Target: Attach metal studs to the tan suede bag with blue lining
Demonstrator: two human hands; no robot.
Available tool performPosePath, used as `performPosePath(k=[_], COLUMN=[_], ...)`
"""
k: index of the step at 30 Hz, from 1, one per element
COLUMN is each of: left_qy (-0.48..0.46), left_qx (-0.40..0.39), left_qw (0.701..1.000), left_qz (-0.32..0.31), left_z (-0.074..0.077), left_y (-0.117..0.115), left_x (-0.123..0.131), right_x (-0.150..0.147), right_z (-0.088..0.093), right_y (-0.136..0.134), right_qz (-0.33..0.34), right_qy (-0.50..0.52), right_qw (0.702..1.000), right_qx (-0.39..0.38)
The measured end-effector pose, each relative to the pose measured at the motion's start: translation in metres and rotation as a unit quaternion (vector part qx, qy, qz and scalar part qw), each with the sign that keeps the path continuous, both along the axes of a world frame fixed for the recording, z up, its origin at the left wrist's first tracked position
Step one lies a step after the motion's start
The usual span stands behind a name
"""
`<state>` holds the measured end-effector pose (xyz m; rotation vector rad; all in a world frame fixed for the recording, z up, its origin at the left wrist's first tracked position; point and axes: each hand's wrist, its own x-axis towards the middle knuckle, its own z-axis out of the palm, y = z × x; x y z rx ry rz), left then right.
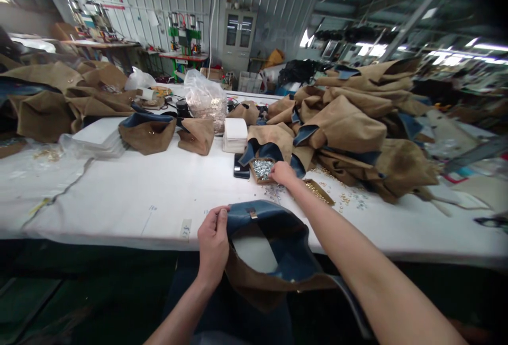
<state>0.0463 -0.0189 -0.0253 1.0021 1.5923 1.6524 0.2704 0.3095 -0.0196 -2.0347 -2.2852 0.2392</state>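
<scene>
My left hand grips the rim of a brown bag with a blue lining, which hangs open over the near table edge. A small metal clasp sits on its rim. My right hand reaches forward to a small brown tray of silvery metal pieces; its fingers curl down at the tray's edge, and what they hold is hidden. A second small tray with gold studs lies just right of my right forearm.
A white-covered table runs across the view. A large heap of brown and blue bags lies at the right, with more at the left. A black phone, a white stack, a plastic bag and loose studs lie about.
</scene>
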Motion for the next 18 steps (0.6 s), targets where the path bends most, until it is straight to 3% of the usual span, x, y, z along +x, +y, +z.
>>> performPosePath(k=[6, 18], left_qy=[0.002, 0.005], left_qx=[0.002, 0.014], left_qw=[1.0, 0.999], left_qz=[0.002, 0.034], left_z=[-0.007, -0.016], left_y=[-0.004, -0.004], left_x=[0.001, 0.0], right_x=[0.009, 0.01], right_z=[-0.015, -0.026], right_y=[0.007, 0.014], right_qz=[0.017, 0.041], right_qy=[0.017, 0.058], right_qw=[0.999, 0.996], right_qx=[0.027, 0.05])
